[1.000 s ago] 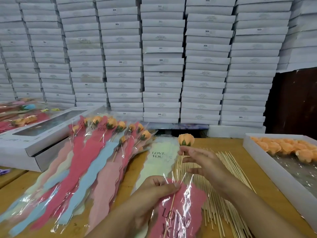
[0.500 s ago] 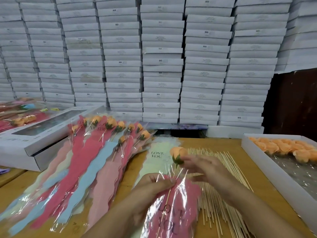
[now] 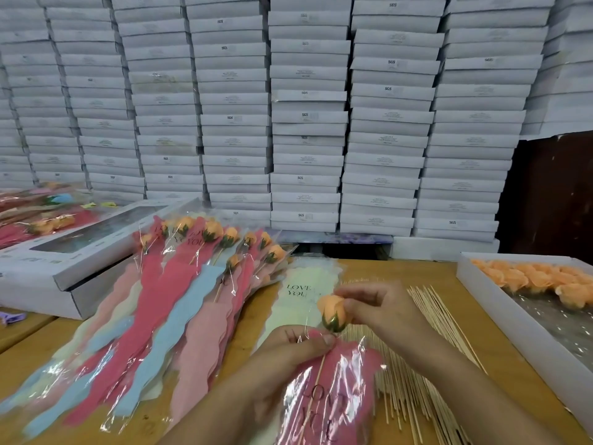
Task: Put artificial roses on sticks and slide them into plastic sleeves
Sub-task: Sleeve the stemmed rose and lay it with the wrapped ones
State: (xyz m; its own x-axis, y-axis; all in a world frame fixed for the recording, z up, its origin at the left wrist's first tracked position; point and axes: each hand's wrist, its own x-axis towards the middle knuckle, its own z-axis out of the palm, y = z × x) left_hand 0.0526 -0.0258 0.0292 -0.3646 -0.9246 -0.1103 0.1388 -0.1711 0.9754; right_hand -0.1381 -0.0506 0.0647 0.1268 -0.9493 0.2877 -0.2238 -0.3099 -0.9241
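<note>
An orange artificial rose sits on a thin wooden stick whose lower part lies inside a red plastic sleeve printed "LOVE YOU". My right hand pinches the rose head from the right. My left hand pinches the sleeve's open top edge just below the rose. A loose pile of bare sticks lies under and right of my hands. Spare orange roses fill a white tray at the right.
Several finished sleeved roses fan out at the left, by a windowed white box. A pale sleeve lies flat behind my hands. Stacked white boxes wall off the back. The wooden table edge runs there.
The rose has come down from above the sleeve to its mouth as the stick slid deeper in. My right hand followed it down and left; my left hand kept hold of the sleeve.
</note>
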